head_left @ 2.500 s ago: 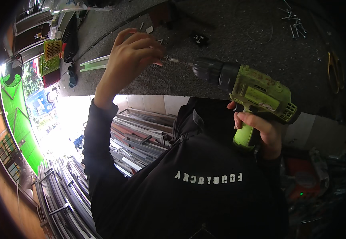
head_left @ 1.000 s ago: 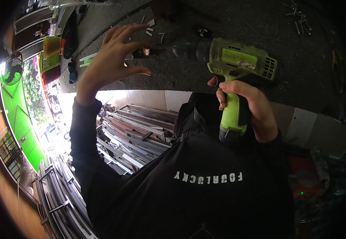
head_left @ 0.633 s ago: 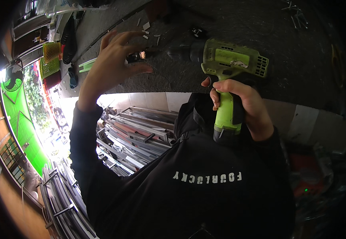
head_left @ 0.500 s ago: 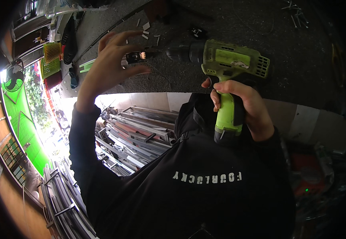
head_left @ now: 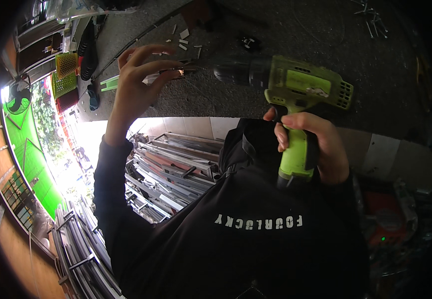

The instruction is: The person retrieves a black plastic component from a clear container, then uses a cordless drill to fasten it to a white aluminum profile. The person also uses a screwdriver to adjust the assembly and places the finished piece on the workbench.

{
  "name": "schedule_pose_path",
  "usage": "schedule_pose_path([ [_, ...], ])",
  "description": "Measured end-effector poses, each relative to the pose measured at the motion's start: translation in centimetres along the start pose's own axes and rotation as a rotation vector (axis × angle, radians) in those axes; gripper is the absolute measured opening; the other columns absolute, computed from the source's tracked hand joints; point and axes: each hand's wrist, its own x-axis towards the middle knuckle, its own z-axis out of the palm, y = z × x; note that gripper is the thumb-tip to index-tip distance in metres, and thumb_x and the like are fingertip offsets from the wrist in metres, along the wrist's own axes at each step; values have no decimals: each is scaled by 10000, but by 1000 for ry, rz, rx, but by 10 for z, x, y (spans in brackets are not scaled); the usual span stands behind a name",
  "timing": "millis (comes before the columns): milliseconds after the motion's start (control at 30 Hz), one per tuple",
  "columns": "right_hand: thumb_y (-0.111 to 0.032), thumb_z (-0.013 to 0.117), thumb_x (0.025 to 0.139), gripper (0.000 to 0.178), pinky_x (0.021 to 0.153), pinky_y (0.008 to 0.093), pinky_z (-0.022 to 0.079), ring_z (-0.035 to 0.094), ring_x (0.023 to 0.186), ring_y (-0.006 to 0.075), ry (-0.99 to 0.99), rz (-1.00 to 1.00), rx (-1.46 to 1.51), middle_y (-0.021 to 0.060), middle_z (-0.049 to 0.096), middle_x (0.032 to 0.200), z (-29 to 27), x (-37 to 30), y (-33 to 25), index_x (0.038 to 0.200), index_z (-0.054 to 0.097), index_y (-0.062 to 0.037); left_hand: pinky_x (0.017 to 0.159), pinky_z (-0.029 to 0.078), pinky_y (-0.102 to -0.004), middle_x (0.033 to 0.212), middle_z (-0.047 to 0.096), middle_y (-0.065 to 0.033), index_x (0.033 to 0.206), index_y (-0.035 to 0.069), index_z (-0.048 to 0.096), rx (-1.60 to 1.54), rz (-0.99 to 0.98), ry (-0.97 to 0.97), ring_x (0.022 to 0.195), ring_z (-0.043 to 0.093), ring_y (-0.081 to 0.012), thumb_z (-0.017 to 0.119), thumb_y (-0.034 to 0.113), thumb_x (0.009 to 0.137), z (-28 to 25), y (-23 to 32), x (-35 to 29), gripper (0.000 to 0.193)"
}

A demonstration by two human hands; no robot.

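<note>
Right hand (head_left: 323, 137): gripping a lime-green-and-black, pistol-shaped plastic drill (head_left: 305, 79) by its handle
Left hand (head_left: 140, 82): left of the drill, fingers curled near a small shiny metal piece (head_left: 181, 73); cannot tell if gripping

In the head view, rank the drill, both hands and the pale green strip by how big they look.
Drill
Left hand and right hand: too alike to rank
Pale green strip, visible part only

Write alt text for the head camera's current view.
A right hand grips a green and black power drill, its chuck pointing toward the left hand, which is curled near a small shiny piece, its grip unclear. Loose screws lie on the dark worktop; long metal pieces are stacked below.
</note>
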Motion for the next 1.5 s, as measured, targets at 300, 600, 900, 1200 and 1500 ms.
schedule_pose_path([
  [300,-179,581,904,410,676,298,539,620,680,150,-62,-11,100,107,629,762,-17,-19,-5,1151,585,149,1093,322,-390,1124,752,15,1258,238,715,-265,-133,-37,1123,667,-154,893,282,691,-8,15,1,595],
  [600,-200,622,884,413,671,284,533,624,683,136,48,16,-23,76,633,761,-5,-10,-11,1157,605,110,1168,334,-474,1332,673,-42,1454,230,545,32,-181,-163,1279,599,-252,954,251,567,-3,-27,-18,977],
  [900,-247,652,878,477,715,274,516,619,715,132,-41,63,-19,66,645,769,1,20,-6,1179,586,117,877,559,-361,1070,764,-61,1156,154,730,-213,-254,-161,998,735,-225,900,190,697,12,-49,-27,491],
  [1200,-166,607,874,411,651,297,572,640,634,151,4,54,15,95,636,739,1,25,-1,1162,574,127,865,574,-369,1069,771,-57,1152,153,729,-196,-223,-157,993,745,-224,909,178,689,6,-48,-29,497],
  [1500,-176,601,883,408,653,298,566,638,639,149,20,58,-26,90,635,738,3,30,-2,1160,581,122,852,579,-370,1056,774,-56,1144,160,734,-193,-206,-157,978,749,-227,912,179,683,4,-47,-28,494],
])
